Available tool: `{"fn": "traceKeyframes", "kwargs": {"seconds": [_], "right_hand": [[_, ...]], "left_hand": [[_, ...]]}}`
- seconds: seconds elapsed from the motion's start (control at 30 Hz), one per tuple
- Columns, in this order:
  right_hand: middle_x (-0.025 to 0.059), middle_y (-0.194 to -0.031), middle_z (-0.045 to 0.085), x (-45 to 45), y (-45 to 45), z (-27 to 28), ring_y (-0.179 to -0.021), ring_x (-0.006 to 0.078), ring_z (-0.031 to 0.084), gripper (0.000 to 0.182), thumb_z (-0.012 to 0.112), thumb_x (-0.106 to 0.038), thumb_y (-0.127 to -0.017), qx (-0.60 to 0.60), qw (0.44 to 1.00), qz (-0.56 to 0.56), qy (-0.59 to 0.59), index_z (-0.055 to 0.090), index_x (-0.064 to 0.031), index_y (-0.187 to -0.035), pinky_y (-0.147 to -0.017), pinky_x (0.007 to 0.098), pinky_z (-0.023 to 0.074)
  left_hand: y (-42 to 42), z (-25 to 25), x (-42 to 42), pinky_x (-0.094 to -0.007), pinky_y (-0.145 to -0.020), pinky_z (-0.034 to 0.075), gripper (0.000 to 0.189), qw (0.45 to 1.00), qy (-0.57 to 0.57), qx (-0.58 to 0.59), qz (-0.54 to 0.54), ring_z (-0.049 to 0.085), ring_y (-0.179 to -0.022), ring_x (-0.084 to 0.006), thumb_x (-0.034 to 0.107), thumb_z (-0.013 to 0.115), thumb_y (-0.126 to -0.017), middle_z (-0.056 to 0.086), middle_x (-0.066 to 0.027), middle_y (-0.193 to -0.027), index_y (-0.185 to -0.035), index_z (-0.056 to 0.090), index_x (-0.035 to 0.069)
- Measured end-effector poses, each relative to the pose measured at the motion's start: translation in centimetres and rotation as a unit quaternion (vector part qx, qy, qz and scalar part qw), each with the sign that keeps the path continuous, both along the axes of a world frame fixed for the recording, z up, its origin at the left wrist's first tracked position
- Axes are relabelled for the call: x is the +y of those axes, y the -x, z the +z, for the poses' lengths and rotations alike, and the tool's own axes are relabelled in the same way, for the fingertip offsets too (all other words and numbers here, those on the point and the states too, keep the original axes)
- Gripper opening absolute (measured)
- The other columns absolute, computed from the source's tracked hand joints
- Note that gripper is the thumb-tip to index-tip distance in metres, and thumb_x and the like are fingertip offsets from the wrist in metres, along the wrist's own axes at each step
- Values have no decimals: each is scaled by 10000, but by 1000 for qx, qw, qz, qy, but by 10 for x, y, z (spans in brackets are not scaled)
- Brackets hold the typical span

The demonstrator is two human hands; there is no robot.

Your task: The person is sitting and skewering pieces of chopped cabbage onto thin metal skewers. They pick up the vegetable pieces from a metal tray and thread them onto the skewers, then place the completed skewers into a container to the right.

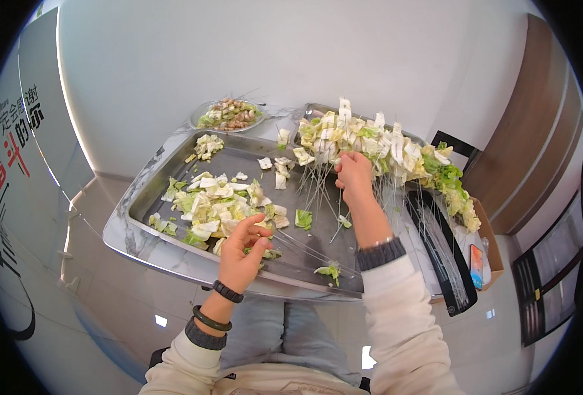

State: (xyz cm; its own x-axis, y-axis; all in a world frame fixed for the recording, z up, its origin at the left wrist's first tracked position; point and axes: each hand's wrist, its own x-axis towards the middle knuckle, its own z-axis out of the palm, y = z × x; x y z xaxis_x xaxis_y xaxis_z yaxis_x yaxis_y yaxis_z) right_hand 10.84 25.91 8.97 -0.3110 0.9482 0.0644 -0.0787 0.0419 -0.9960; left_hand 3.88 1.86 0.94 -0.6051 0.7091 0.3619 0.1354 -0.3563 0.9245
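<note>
Over the near edge of a heap of cabbage pieces hovers my left hand, its fingers apart and slightly curled. That heap lies in a large metal tray. My right hand is at the front of a pile of skewered cabbage, its fingers curled in near the thin metal skewers. Whether it grips a skewer is hard to make out. The skewered pile rests partly on a second metal tray. Loose leaf pieces and several bare skewers lie in the large tray.
A plate of mixed food pieces stands at the back left of the marble-patterned table. At the right are a black tray with many skewers, a phone and a cardboard box. A wall rises behind the table.
</note>
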Motion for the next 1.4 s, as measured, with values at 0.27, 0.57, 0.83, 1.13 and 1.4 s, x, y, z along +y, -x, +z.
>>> {"fn": "traceKeyframes", "kwargs": {"seconds": [0.27,0.57,0.83,1.13,1.4], "right_hand": [[90,-709,557,-46,-36,-33,-467,157,456,333,522,-43,-806,-181,972,90,-122,495,25,-1131,-427,294,372],[115,-764,613,-104,-123,-74,-811,303,585,72,601,-113,-765,-478,758,69,-439,609,-67,-820,-690,417,477],[172,-741,627,-104,-127,-65,-729,378,600,142,570,-200,-806,-437,825,149,-326,629,-71,-818,-647,453,466],[145,-718,605,-103,-137,-66,-718,344,584,76,599,-114,-773,-380,839,117,-372,598,-39,-789,-624,409,446],[95,-669,537,-140,-164,-38,-568,170,496,25,573,5,-786,-256,884,44,-388,550,12,-780,-539,275,392]], "left_hand": [[2,-4,-3,-248,-722,483,347,1000,1,17,14,604,-778,-127,-21,505,-850,598,-71,-910,-1197,503,3],[-4,-5,-2,-235,-709,485,292,999,10,28,21,600,-769,-114,-9,517,-858,605,-55,-895,-1149,537,-3],[-2,-9,1,-237,-682,504,263,997,9,64,38,613,-751,-111,-15,520,-846,618,-53,-849,-1105,564,4],[6,-9,2,-235,-662,503,241,1000,5,10,-2,614,-725,-108,-19,523,-836,633,-63,-843,-1069,581,5],[95,28,-11,-248,-669,511,155,980,97,100,144,623,-758,-131,3,548,-831,648,-84,-842,-971,615,5]]}}
